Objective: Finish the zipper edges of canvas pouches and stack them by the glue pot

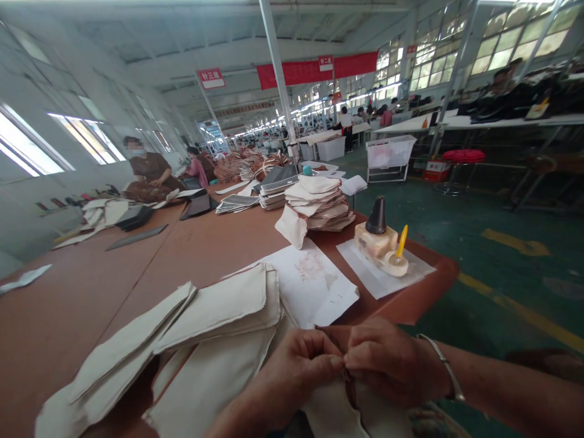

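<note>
Pinching the brown binding (349,389) on a cream canvas piece (335,413), the left hand (292,374) and right hand (392,365) both keep tight, closed grips at the near edge of the desk (86,304), with spare canvas panels (182,340) stacked handy just to the left.

Canvas piece you pinch (333,417): matt cream cloth, brown edging. Stack beside it (214,316): same canvas, rough-cut edges. Your bangle (444,374): shiny metal. Tabletop (91,304): smooth brown.
</note>
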Demonstrator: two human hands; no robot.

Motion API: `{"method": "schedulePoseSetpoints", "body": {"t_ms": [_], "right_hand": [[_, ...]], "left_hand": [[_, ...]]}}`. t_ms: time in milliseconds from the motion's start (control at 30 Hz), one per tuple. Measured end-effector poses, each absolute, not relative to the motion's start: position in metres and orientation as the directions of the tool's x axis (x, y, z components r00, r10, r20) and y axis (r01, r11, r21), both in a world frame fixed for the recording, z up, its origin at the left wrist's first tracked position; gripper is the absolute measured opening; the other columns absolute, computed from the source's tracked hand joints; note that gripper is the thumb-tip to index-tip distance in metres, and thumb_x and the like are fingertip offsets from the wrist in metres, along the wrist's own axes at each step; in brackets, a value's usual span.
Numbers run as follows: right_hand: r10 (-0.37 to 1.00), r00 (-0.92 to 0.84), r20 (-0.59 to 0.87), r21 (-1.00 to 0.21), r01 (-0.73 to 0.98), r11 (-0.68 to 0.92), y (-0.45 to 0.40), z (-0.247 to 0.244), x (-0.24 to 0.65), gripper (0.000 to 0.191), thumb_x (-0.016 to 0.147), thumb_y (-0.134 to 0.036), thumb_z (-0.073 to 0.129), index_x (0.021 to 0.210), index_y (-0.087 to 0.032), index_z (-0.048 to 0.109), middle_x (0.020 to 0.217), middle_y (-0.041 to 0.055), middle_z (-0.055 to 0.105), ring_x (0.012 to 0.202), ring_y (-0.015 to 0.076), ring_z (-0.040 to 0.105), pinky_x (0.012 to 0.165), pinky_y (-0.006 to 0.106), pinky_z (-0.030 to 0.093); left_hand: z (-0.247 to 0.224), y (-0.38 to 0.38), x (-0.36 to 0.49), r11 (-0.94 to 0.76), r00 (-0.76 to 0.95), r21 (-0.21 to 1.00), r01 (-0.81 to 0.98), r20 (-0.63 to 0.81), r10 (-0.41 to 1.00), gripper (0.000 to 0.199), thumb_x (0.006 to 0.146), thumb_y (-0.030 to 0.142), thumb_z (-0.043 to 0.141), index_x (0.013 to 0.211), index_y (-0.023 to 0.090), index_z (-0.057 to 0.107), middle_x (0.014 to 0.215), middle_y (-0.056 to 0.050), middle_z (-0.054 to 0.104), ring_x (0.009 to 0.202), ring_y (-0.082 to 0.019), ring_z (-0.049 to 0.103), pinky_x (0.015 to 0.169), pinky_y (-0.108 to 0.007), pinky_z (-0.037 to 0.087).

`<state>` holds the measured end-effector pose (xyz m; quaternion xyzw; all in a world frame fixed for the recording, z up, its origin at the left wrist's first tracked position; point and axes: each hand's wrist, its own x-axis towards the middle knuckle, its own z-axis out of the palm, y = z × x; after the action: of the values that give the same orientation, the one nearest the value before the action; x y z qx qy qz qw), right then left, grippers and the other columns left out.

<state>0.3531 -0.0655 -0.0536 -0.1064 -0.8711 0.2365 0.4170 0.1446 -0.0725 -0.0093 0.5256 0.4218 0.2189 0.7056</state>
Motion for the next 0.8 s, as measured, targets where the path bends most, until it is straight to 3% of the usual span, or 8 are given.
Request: {"method": "schedulePoseSetpoints", "body": {"t_ms": [33,100,200,300,433,567,633,800], "right_hand": [[0.398,-0.617,0.679,-0.525,-0.029,0.851,-0.068,-0.052,0.355,0.008,0.089,-0.019,0.052,0.096,-0.018,0.054,0.079,0.0034,0.057,0.068,0.0150,0.052,0.060,0.026,0.038],[0.540,-0.580,0.609,-0.684,-0.039,0.729,-0.073,-0.044,0.360,0.015,0.091,-0.028,0.053,0.101,-0.017,0.055,0.082,0.0038,0.059,0.071,0.0154,0.053,0.064,0.026,0.041],[0.764,-0.573,0.296,-0.932,0.003,0.363,-0.073,-0.029,0.364,0.030,0.102,-0.037,0.039,0.100,-0.015,0.059,0.085,0.0049,0.060,0.074,0.0141,0.054,0.068,0.025,0.044],[0.726,-0.679,0.109,-0.982,0.041,0.185,-0.066,-0.018,0.366,0.043,0.102,-0.043,0.038,0.085,-0.011,0.062,0.079,0.0033,0.058,0.070,0.0118,0.049,0.064,0.022,0.041],[0.645,-0.758,0.098,-0.978,0.046,0.204,-0.064,-0.015,0.363,0.040,0.096,-0.044,0.051,0.077,-0.010,0.061,0.068,-0.0013,0.049,0.060,0.0086,0.040,0.052,0.019,0.033],[0.651,-0.686,0.324,-0.887,0.020,0.462,-0.071,-0.022,0.359,0.026,0.094,-0.029,0.050,0.075,-0.013,0.057,0.071,0.0005,0.055,0.063,0.0100,0.047,0.057,0.020,0.037],[0.648,-0.669,0.364,-0.844,0.056,0.533,-0.071,-0.025,0.359,0.023,0.094,-0.025,0.048,0.077,-0.013,0.057,0.072,0.0009,0.055,0.064,0.0105,0.049,0.059,0.021,0.039],[0.641,-0.745,0.183,-0.898,0.139,0.418,-0.062,-0.013,0.362,0.028,0.098,-0.034,0.047,0.090,-0.012,0.062,0.081,0.0031,0.058,0.072,0.0122,0.050,0.065,0.021,0.041]], "left_hand": [[-0.007,-0.073,0.144,0.282,0.556,0.940,0.192,-0.341,0.758,0.033,0.074,0.042,0.073,0.072,0.010,0.063,0.067,-0.001,0.055,0.060,-0.010,0.040,0.055,-0.022,0.029],[-0.002,-0.075,0.141,0.132,0.557,0.940,0.314,-0.295,0.776,0.031,0.081,0.041,0.066,0.076,0.011,0.064,0.066,0.001,0.051,0.060,-0.009,0.037,0.053,-0.021,0.027],[0.007,-0.077,0.140,-0.047,0.573,0.903,0.428,-0.230,0.787,0.027,0.086,0.037,0.059,0.075,0.012,0.062,0.063,0.003,0.046,0.059,-0.009,0.035,0.052,-0.020,0.027],[0.014,-0.078,0.141,-0.164,0.597,0.875,0.456,-0.164,0.785,0.023,0.087,0.031,0.056,0.072,0.014,0.059,0.064,0.003,0.047,0.060,-0.009,0.038,0.054,-0.020,0.030],[0.016,-0.079,0.141,-0.179,0.605,0.876,0.447,-0.148,0.783,0.023,0.088,0.031,0.055,0.073,0.014,0.058,0.067,0.002,0.049,0.062,-0.010,0.040,0.055,-0.020,0.031],[0.007,-0.081,0.142,-0.049,0.615,0.948,0.313,-0.163,0.771,0.026,0.088,0.037,0.055,0.074,0.014,0.056,0.067,0.002,0.047,0.061,-0.010,0.038,0.054,-0.021,0.030],[0.004,-0.082,0.145,-0.023,0.588,0.954,0.298,-0.165,0.792,0.027,0.088,0.038,0.055,0.075,0.014,0.057,0.067,0.002,0.047,0.060,-0.010,0.036,0.053,-0.021,0.029],[0.013,-0.082,0.151,-0.173,0.514,0.876,0.450,-0.095,0.853,0.027,0.087,0.035,0.059,0.071,0.013,0.061,0.063,0.002,0.049,0.060,-0.010,0.039,0.054,-0.021,0.030]]}}
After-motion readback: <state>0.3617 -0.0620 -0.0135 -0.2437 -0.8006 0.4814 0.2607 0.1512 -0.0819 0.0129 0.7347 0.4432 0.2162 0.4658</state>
